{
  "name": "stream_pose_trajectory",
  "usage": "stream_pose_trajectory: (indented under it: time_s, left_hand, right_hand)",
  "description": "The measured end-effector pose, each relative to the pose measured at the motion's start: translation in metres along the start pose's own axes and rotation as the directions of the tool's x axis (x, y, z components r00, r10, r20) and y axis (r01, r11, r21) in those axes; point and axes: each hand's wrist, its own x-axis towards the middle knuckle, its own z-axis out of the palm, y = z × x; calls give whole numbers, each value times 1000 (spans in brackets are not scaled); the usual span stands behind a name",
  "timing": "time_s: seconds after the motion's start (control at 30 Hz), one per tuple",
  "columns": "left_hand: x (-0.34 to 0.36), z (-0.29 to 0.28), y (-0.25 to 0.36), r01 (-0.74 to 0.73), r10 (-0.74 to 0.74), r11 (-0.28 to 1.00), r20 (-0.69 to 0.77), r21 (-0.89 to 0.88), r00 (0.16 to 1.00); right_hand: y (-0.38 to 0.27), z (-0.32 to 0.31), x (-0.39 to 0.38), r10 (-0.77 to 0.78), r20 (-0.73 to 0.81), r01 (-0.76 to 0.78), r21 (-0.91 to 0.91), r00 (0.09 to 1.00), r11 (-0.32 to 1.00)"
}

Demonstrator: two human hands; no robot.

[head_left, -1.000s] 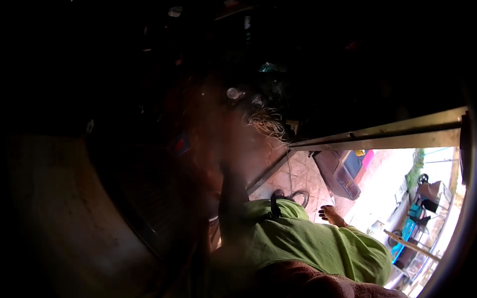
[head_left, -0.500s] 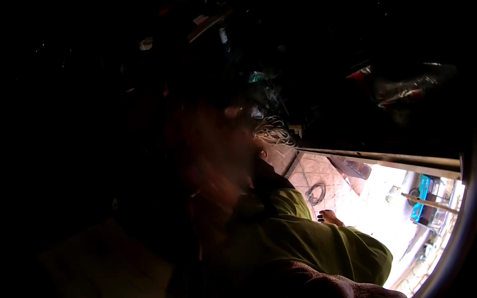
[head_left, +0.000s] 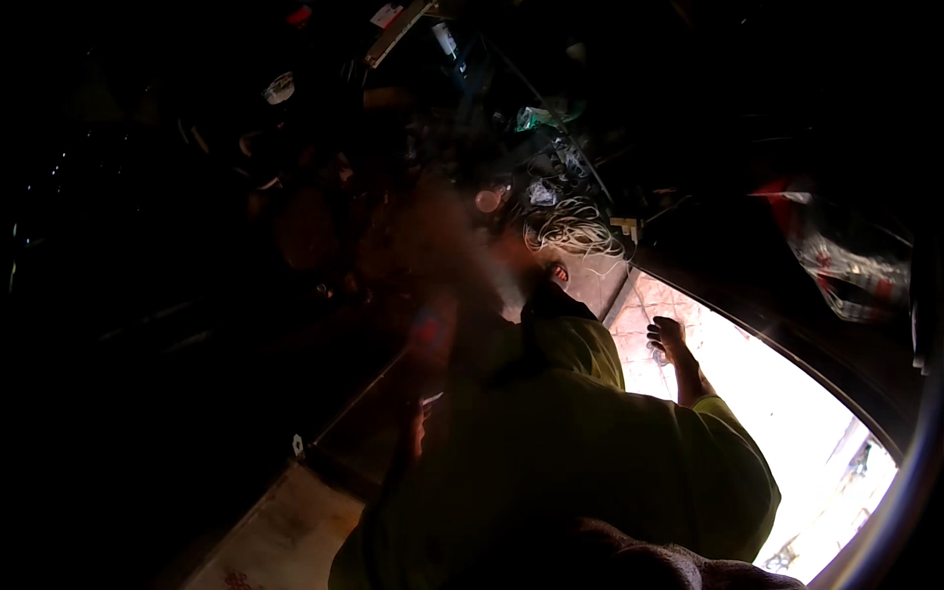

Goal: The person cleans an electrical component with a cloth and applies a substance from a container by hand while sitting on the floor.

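My right hand (head_left: 667, 337) hangs beside my body over the bright tiled floor, its fingers loosely bent and apart with nothing visible in them. My left hand (head_left: 420, 430) is low on the other side, deep in shadow. Its fingers look curled, and a thin pale strip (head_left: 433, 398) shows at them; I cannot make out what it is. A yellow-green shirt (head_left: 590, 433) covers my body and right upper arm. Below it, the toes of a foot (head_left: 560, 273) show near a tangled bundle of pale cord (head_left: 573, 228).
Much of the room is too dark to read. Beyond the cord lie a green-tinted clear plastic thing (head_left: 534, 119) and other clutter. A red and clear plastic bag (head_left: 848, 261) is at the right, above the doorway edge (head_left: 777, 349). A pale panel (head_left: 280, 526) stands at the lower left.
The view has turned, and the doorway's edge now slants. My right hand has moved forward from beside the shirt, showing more forearm. My left hand has come into faint view.
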Motion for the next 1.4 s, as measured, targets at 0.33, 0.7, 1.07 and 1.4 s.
stream_pose_trajectory:
  time_s: [0.33,0.7,1.07,1.4]
  left_hand:
    - [162,-12,204,-95,52,952,151,293,987]
    - [218,83,389,-309,143,827,356,469,923]
    - [172,143,425,-345,128,750,388,564,913]
    - [190,150,512,-336,166,696,313,634,935]
  right_hand:
    - [123,88,-84,122,-35,-107,296,992,949]
    - [186,209,-162,72,21,-73,69,997,995]
    - [78,180,-105,166,-41,-121,514,985,849]
    - [0,177,-59,89,-175,40,624,981,780]
